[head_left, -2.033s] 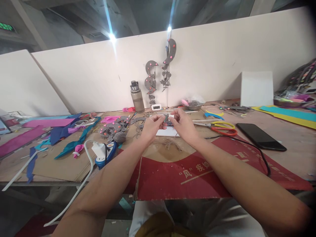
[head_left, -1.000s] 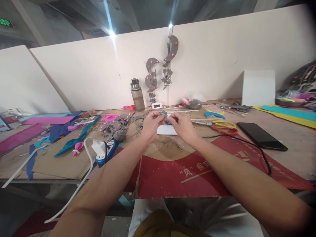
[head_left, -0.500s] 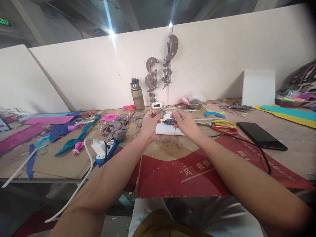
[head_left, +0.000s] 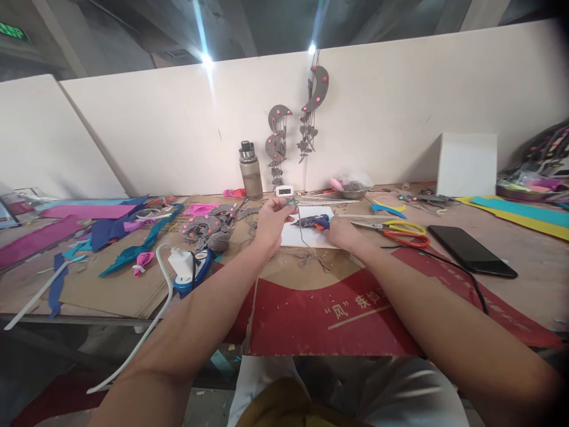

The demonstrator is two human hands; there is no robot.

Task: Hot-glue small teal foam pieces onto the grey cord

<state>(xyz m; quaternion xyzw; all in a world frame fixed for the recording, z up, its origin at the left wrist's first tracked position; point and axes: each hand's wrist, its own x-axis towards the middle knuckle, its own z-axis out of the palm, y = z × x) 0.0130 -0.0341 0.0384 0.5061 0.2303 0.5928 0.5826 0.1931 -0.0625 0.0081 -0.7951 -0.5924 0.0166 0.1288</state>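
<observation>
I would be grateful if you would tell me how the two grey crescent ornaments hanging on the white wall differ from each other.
The right crescent ornament hangs higher on the white wall than the left crescent ornament. The right one stands nearly upright, while the left one arches over like a hood. The left one's strands end nearer the water bottle. Both are grey with pink dots and dangling grey pieces.
</observation>
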